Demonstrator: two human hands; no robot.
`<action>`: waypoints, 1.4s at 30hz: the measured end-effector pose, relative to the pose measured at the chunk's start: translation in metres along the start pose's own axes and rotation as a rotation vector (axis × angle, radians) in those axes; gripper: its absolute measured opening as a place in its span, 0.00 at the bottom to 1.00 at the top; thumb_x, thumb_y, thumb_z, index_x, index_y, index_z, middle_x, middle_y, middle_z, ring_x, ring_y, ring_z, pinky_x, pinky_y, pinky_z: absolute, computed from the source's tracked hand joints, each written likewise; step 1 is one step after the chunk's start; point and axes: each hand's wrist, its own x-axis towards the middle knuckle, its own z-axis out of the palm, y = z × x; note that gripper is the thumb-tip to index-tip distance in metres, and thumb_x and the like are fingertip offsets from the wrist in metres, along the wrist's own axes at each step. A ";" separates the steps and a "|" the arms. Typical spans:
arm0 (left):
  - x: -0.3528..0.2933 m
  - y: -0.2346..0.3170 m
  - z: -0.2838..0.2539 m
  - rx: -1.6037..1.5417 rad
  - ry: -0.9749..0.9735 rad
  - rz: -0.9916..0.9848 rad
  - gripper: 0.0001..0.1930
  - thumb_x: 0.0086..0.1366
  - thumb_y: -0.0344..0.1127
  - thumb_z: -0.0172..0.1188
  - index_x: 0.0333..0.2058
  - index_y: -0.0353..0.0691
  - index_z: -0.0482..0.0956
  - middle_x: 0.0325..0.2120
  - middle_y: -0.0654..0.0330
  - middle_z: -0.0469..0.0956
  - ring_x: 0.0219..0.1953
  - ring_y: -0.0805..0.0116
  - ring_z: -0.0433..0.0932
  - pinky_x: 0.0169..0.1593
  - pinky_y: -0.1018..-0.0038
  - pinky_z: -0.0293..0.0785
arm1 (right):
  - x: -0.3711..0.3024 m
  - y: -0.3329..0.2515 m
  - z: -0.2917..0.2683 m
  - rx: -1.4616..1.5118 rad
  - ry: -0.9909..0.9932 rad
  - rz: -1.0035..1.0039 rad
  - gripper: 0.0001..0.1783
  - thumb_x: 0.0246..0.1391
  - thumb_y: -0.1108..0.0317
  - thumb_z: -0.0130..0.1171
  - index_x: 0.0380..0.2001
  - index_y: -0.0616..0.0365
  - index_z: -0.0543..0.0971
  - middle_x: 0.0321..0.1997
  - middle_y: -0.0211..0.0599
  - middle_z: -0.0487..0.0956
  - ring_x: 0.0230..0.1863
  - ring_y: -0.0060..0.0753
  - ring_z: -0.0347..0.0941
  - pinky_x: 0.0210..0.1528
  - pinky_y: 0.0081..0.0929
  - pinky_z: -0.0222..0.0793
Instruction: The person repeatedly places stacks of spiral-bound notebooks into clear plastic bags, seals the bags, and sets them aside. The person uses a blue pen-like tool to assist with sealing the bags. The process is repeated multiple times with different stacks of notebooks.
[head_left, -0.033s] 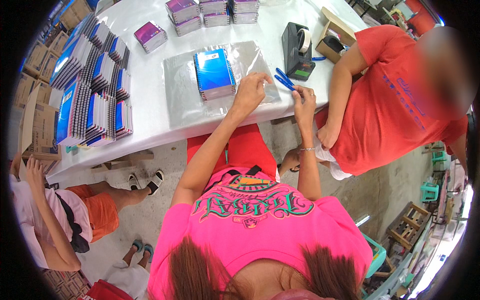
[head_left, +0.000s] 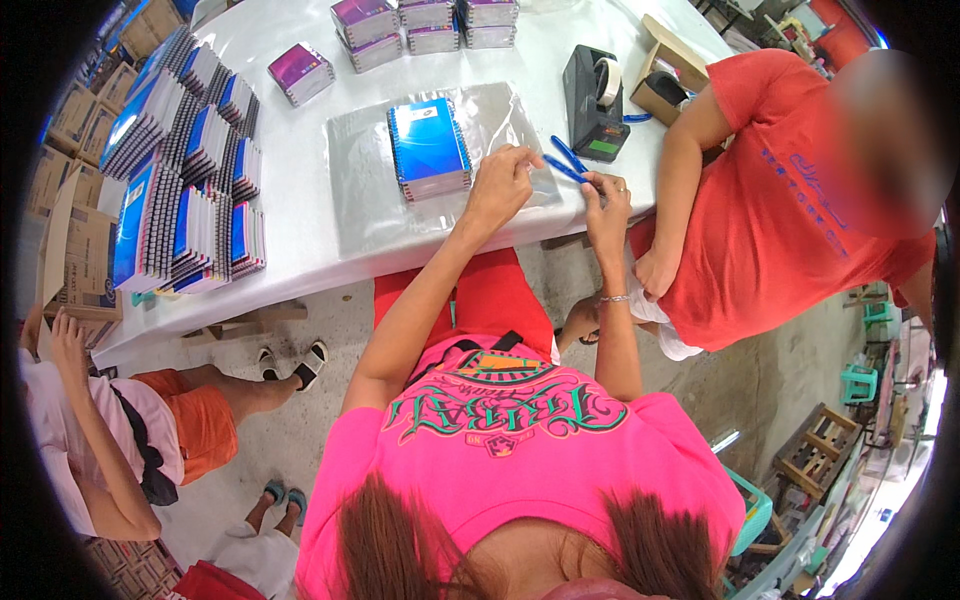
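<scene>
The stack of blue spiral notebooks (head_left: pixel 428 150) lies on the clear plastic sheet (head_left: pixel 370 210), near the table edge (head_left: pixel 300 270). The left hand (head_left: pixel 500 185), just right of the stack, pinches the sheet's edge with fingers together. The right hand (head_left: pixel 605 205), further right, is closed on a blue pen (head_left: pixel 565 160) (or a similar thin tool). I judge that a strong pull may drag the slippery sheet and topple the stack.

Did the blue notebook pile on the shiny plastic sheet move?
No. The blue notebook pile sits at the same spot on the plastic sheet, equally far from the black tape dispenser as before.
</scene>
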 end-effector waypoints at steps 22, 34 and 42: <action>0.010 0.024 -0.030 -0.124 -0.086 -0.267 0.14 0.52 0.26 0.67 0.38 0.35 0.76 0.27 0.50 0.84 0.31 0.65 0.85 0.32 0.74 0.76 | 0.004 -0.016 0.006 0.038 0.126 -0.049 0.09 0.54 0.71 0.57 0.38 0.55 0.82 0.39 0.39 0.75 0.45 0.43 0.68 0.51 0.39 0.61; 0.008 0.037 -0.048 0.027 0.026 -0.226 0.11 0.53 0.22 0.62 0.36 0.36 0.74 0.20 0.51 0.79 0.25 0.59 0.80 0.31 0.67 0.72 | 0.012 -0.031 0.044 -0.359 0.087 -0.134 0.08 0.52 0.70 0.60 0.36 0.55 0.82 0.44 0.39 0.73 0.48 0.44 0.67 0.53 0.43 0.59; 0.008 0.045 -0.028 -0.045 -0.022 -0.127 0.18 0.59 0.22 0.59 0.47 0.39 0.69 0.29 0.51 0.79 0.27 0.60 0.78 0.32 0.68 0.72 | 0.048 -0.071 0.037 0.923 -0.353 0.503 0.36 0.60 0.49 0.58 0.63 0.56 0.59 0.44 0.42 0.73 0.39 0.33 0.72 0.37 0.31 0.74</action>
